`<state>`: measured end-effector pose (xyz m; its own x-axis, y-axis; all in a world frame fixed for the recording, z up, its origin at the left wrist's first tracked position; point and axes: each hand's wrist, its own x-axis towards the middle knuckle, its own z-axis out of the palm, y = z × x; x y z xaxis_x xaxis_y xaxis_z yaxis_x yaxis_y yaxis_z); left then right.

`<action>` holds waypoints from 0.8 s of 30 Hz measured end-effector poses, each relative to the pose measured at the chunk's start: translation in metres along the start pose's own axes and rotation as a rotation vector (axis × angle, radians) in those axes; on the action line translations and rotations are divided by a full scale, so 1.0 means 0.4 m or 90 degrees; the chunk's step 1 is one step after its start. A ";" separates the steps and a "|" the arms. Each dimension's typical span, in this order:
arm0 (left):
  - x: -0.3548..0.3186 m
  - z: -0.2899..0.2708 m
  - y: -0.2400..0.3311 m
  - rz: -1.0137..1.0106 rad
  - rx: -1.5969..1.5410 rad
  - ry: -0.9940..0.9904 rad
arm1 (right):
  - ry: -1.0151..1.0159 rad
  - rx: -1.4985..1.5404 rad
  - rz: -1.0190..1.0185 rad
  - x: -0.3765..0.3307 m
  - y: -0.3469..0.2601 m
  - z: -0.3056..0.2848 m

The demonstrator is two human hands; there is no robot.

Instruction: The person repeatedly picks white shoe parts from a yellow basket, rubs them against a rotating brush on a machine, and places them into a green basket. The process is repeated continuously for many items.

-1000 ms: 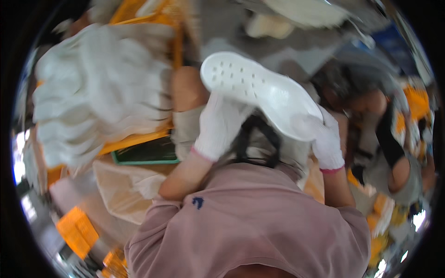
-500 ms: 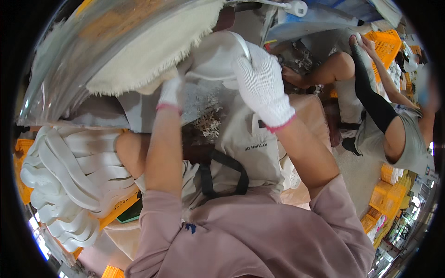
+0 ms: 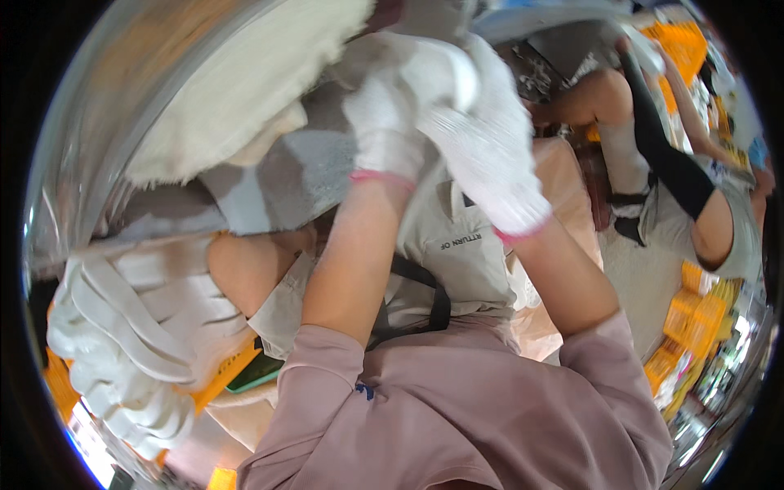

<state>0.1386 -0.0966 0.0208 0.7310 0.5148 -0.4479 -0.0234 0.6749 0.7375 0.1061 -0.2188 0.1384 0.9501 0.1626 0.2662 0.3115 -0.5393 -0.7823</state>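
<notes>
White knit with pink cuffs covers the left hand (image 3: 384,118) and the right hand (image 3: 490,147), which are close together near the top of the view. Between them is a white moulded piece (image 3: 443,64), its rounded edge toward the right hand. The right hand is closed on that edge, with its fingers bent over the side. The left hand is closed on the other side of the piece; motion blur hides its fingertips, so how tightly they curl cannot be told.

Just left of the hands stands a pale, frayed-edged cloth disc (image 3: 245,90); whether the piece touches it is too blurred to tell. The held piece is well apart from the orange crate (image 3: 227,371) at lower left. More white pieces (image 3: 122,327) are heaped there, rising above the crate's near right edge, and a green tray (image 3: 255,374) shows just beside that edge. Over at right sits a co-worker with a black sleeve (image 3: 665,159), and farther down that side are stacked orange crates (image 3: 692,320).
</notes>
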 end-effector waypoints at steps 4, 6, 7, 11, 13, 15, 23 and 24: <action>0.070 -0.097 0.148 0.091 0.342 -0.086 | -0.030 -0.017 -0.046 0.093 0.017 0.073; 0.019 -0.187 0.248 0.189 0.672 -0.066 | -0.085 -0.047 0.010 0.142 0.014 0.109; -0.028 -0.230 0.285 0.197 0.796 -0.106 | -0.109 -0.065 0.035 0.164 0.013 0.124; -0.169 -0.277 0.268 -0.116 0.544 -0.237 | -0.206 -0.124 -0.037 0.188 0.015 0.161; -0.133 -0.211 0.189 0.131 0.656 -0.218 | -0.194 -0.074 -0.048 0.141 -0.007 0.125; -0.061 -0.159 0.149 0.002 0.465 -0.190 | -0.194 -0.042 -0.060 0.053 -0.026 0.055; -0.179 -0.221 0.154 -0.251 -0.319 -0.266 | -0.301 -0.338 -0.525 -0.134 -0.011 0.024; -0.196 -0.240 0.156 -0.240 -0.408 -0.292 | -0.317 -0.267 -0.533 -0.175 -0.031 0.023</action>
<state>0.0144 -0.0440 0.0532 0.9665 0.0264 -0.2553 -0.0027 0.9957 0.0929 0.0360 -0.2158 0.1242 0.3641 0.8832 0.2957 0.9296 -0.3250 -0.1738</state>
